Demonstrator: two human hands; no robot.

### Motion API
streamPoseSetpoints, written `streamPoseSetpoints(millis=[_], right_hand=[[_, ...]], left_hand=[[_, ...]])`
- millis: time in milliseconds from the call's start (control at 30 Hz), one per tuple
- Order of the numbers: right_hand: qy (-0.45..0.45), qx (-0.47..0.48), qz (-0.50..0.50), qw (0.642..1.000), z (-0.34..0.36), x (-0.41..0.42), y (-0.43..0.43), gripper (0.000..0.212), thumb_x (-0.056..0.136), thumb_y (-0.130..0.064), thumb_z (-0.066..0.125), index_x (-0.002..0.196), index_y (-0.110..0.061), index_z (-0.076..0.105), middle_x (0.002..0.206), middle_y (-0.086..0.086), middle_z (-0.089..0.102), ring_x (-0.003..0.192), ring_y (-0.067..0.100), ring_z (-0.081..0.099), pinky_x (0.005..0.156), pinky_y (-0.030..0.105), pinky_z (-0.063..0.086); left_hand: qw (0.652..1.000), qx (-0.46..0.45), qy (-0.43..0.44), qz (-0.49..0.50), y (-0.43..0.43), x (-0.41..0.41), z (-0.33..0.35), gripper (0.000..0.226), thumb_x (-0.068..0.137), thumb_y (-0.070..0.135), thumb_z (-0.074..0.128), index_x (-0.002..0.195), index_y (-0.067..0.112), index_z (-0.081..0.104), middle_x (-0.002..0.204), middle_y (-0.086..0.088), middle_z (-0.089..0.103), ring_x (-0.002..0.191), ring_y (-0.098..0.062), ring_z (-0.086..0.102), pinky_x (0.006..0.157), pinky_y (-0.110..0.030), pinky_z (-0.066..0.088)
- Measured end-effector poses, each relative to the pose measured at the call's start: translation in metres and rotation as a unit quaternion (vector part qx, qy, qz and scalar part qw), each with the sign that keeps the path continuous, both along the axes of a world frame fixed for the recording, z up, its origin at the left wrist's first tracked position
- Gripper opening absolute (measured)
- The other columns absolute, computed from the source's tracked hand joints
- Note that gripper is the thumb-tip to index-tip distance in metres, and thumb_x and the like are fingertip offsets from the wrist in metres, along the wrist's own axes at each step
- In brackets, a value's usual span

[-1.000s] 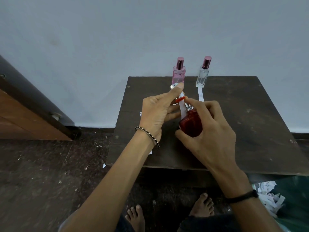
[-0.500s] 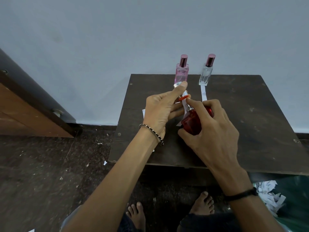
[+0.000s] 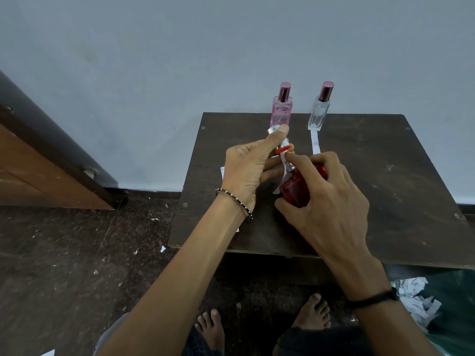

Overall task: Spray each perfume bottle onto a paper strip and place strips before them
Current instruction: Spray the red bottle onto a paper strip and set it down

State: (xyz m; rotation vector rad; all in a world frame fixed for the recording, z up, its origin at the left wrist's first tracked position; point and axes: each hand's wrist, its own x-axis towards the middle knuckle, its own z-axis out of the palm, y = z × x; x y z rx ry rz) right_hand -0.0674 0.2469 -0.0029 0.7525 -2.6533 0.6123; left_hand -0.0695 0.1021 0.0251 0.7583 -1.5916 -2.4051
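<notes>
My right hand (image 3: 326,199) grips a red perfume bottle (image 3: 295,188) above the dark wooden table (image 3: 385,191), with the index finger on its silver sprayer. My left hand (image 3: 249,168) holds a silver cap with an orange ring (image 3: 282,149) and a white paper strip (image 3: 282,163) right beside the sprayer. A pink bottle (image 3: 281,109) and a clear bottle (image 3: 319,111) stand upright at the table's far edge against the wall. A white strip (image 3: 315,142) lies in front of the clear bottle.
White paper (image 3: 222,172) shows on the table behind my left hand. A wooden door (image 3: 38,163) stands at the left. Crumpled paper scraps (image 3: 416,301) lie in a green bin at lower right. My bare feet (image 3: 311,312) are under the table's near edge.
Both hands with the red bottle, cap and strip have stayed together with only a slight shift; the view has tilted a little.
</notes>
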Motion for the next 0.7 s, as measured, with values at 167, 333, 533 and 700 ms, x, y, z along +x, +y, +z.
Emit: streamPoseSetpoints(millis=[167,333,533,700], right_hand=[[-0.007,0.002,0.0,1.0,-0.001,0.0,-0.002,0.081,0.064,-0.048,0.087,0.137,-0.027,0.058,0.119,0.01,0.056,0.099,0.028,0.061,0.069,0.037,0.052],[-0.063,-0.102,0.009,0.993,0.003,0.003,0.0,0.078,0.067,-0.048,0.08,0.138,-0.038,0.051,0.12,-0.006,0.049,0.099,0.009,0.051,0.068,0.016,0.043],[-0.19,-0.289,0.016,0.938,0.006,-0.002,0.011,0.091,0.06,-0.049,0.082,0.139,-0.029,0.042,0.117,-0.018,0.053,0.104,-0.016,0.051,0.081,-0.005,0.037],[-0.383,-0.5,-0.031,0.776,0.012,-0.008,0.017,0.076,0.058,-0.034,0.085,0.123,-0.022,0.048,0.117,0.0,0.073,0.095,0.005,0.068,0.08,0.027,0.054]], left_hand=[[1.0,-0.014,0.004,-0.003,-0.001,0.001,-0.003,0.031,0.084,0.032,0.077,0.099,0.005,0.075,0.091,-0.011,0.079,0.087,-0.022,0.077,0.074,-0.034,0.063],[1.0,0.013,0.019,0.003,-0.001,0.001,-0.002,0.031,0.084,0.026,0.078,0.1,0.0,0.075,0.092,-0.014,0.079,0.086,-0.024,0.077,0.07,-0.035,0.064],[0.999,0.028,0.023,-0.003,-0.004,0.0,-0.002,0.034,0.085,0.027,0.077,0.106,0.001,0.073,0.092,-0.014,0.079,0.087,-0.023,0.077,0.065,-0.031,0.063],[0.999,0.039,0.012,0.004,-0.006,-0.003,-0.003,0.033,0.085,0.029,0.077,0.106,0.004,0.072,0.092,-0.013,0.079,0.086,-0.023,0.078,0.066,-0.033,0.064]])
